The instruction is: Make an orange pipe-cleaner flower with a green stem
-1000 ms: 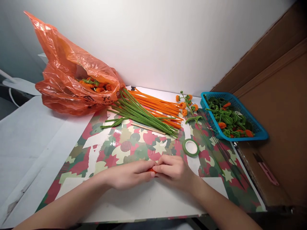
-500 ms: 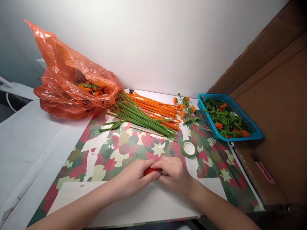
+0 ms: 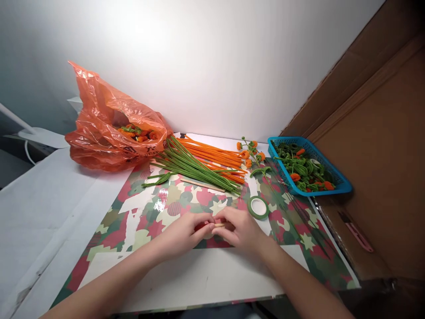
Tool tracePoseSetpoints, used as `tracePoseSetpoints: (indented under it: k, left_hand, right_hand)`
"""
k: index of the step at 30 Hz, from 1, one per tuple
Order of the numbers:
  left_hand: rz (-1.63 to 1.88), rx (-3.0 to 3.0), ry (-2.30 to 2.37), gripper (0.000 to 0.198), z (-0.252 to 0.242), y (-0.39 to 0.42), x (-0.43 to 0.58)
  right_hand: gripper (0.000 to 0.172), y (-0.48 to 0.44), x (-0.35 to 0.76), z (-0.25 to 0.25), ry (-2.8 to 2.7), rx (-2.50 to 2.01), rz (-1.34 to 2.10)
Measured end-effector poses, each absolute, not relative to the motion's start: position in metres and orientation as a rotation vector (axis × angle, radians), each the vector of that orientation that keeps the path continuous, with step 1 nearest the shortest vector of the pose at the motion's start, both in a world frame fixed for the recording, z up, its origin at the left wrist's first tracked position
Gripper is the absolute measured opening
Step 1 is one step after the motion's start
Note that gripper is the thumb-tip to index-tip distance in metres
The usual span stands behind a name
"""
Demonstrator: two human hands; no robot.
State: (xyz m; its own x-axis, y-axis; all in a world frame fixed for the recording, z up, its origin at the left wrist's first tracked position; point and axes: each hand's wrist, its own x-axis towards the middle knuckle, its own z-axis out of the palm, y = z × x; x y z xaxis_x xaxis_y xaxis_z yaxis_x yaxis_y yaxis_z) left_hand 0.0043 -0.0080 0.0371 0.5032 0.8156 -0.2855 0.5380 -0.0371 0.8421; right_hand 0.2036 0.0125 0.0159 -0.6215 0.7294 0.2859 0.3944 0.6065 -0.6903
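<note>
Above the front of the patterned mat, my two hands meet at the fingertips. A short length of thin wooden stick [image 3: 219, 225] shows between them. My right hand [image 3: 244, 230] is closed on that stick, thumb below and fingers above. My left hand [image 3: 186, 235] is closed in a pinch at the stick's other end; a bit of red shows between its thumb and index finger, but I cannot make out what it is. A roll of green tape [image 3: 258, 207] lies just beyond my right hand. Farther back are green pipe cleaners [image 3: 199, 170] and orange pipe cleaners [image 3: 212, 153].
An orange plastic bag [image 3: 113, 137] holding fuzzy flowers stands at the back left. At the right is a blue basket [image 3: 341, 184] of leaves and flowers. A flower stem [image 3: 265, 173], another wooden stick [image 3: 202, 185] and a pink-handled cutter [image 3: 358, 237] lie around.
My hands have shifted slightly forward and opened a small gap, where the wooden stick now shows. The orange-red piece seen between them before is mostly hidden. The camera view has shifted.
</note>
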Motion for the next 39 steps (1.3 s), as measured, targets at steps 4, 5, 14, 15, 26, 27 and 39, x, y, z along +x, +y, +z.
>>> tracePoseSetpoints:
  k: [4, 5, 14, 15, 26, 27, 39]
  left_hand:
    - [0.294, 1.881, 1.191, 0.033, 0.041, -0.003, -0.005]
    - [0.286, 1.934, 1.189, 0.033, 0.041, -0.001, -0.007]
    - [0.243, 2.213, 1.276, 0.034, 0.043, 0.010, -0.017]
    - [0.240, 2.217, 1.290, 0.034, 0.043, 0.012, -0.020]
    - [0.613, 1.945, 1.551, 0.035, 0.044, 0.028, -0.063]
    - [0.713, 1.886, 1.559, 0.036, 0.044, 0.029, -0.065]
    - [1.028, 0.933, 1.136, 0.039, 0.036, 0.030, -0.046]
  right_hand:
    - [0.025, 0.016, 0.206, 0.017, -2.370, -0.910, 0.753]
    - [0.026, 0.017, 0.206, 0.017, -2.390, -0.902, 0.723]
    - [0.027, 0.028, 0.216, 0.025, -2.374, -0.895, 0.554]
    - [0.026, 0.031, 0.219, 0.025, -2.363, -0.909, 0.530]
    - [0.022, 0.054, 0.251, 0.026, -2.051, -1.213, 0.499]
    - [0.021, 0.055, 0.251, 0.025, -2.022, -1.247, 0.509]
    - [0.010, 0.045, 0.228, 0.010, -2.256, -1.306, 0.432]
